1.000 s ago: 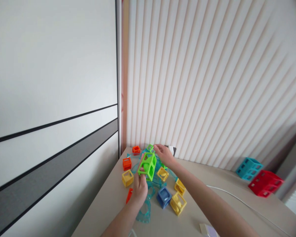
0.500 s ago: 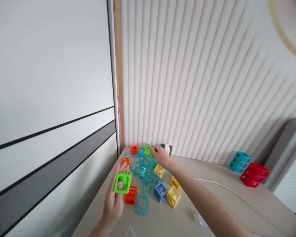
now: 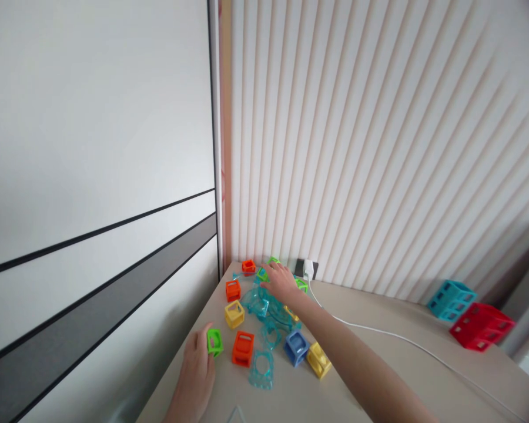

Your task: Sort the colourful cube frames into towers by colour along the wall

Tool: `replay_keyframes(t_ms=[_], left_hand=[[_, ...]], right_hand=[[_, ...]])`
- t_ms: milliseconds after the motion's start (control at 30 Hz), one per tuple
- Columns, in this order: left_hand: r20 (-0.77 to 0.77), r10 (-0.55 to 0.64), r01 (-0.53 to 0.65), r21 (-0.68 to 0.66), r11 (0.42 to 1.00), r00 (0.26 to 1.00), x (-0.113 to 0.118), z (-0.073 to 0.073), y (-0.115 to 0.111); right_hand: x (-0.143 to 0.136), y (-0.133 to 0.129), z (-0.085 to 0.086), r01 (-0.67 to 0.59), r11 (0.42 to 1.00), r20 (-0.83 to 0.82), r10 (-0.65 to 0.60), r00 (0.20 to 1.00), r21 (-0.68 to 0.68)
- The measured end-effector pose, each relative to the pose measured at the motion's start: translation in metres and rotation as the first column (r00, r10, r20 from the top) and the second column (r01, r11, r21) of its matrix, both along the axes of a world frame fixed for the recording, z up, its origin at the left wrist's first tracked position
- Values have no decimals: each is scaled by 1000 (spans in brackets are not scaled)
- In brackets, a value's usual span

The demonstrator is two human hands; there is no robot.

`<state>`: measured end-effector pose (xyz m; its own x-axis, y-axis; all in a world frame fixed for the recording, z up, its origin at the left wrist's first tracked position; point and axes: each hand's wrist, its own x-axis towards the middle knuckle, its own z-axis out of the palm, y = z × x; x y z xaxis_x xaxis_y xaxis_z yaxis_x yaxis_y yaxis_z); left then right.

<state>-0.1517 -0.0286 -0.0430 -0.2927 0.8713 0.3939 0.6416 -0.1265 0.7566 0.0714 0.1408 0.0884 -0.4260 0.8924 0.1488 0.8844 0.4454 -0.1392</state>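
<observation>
Head view: two hands among toy blocks.
The left hand (image 3: pixel 198 365) holds a small green block (image 3: pixel 214 342), just left of an orange block (image 3: pixel 243 349). The right hand (image 3: pixel 282 283) reaches over the clear blue pieces (image 3: pixel 256 305), near the back; I can't tell if it grips anything. A dark blue block (image 3: pixel 297 348) sits beside a yellow block (image 3: pixel 318 360).

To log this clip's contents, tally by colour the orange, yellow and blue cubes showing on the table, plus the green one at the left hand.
Orange cubes: 3
Yellow cubes: 3 visible, one partly covered by the right forearm
Blue cube: 1
Green cube at the left hand: 1
Total: 8 visible; any fully behind the forearm cannot be counted.
</observation>
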Motion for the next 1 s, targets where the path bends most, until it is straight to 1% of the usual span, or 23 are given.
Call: replay_keyframes(t_ms=[167,333,400,467,567,633,700,767,800,833,867,933,967,1000], left_hand=[[-47,-20,21,11,1000,999,-1,-7,5],[-100,-68,67,-12,998,993,-6,-11,7],[-144,-99,96,-29,995,985,-10,-13,9],[-186,-130,123,-48,991,974,-14,-19,14],[-226,-172,158,-81,984,959,-20,-30,24],[-249,-197,174,-109,979,948,-23,-37,30],[-281,-230,195,-147,970,932,-27,-40,33],[-319,-270,217,-192,957,908,-32,-40,35],[-338,-292,230,-214,949,895,-35,-41,36],[-355,-312,240,-232,943,881,-39,-42,37],[-369,-329,250,-245,937,869,-43,-44,37],[-391,-348,261,-258,930,852,-51,-51,38],[-400,-351,263,-258,930,847,-55,-57,39],[-408,-357,269,-258,928,840,-59,-63,39]], right_hand=[[9,-14,-3,-56,998,88,55,995,12],[19,-26,-5,-99,994,127,92,988,51],[28,-34,-2,-123,990,137,112,984,72],[43,-45,1,-149,984,145,134,980,93],[80,-62,7,-164,979,154,144,978,124],[117,-71,11,-126,981,152,104,983,147],[167,-76,16,-22,984,141,-3,990,175],[226,-77,21,162,964,115,-189,975,211],[258,-78,25,275,934,95,-303,948,228],[291,-78,28,395,886,69,-422,904,243],[322,-79,30,514,818,37,-540,841,257],[378,-83,32,714,652,-34,-732,681,255],[401,-86,31,787,569,-65,-799,598,237],[420,-89,28,839,503,-90,-844,528,208]])
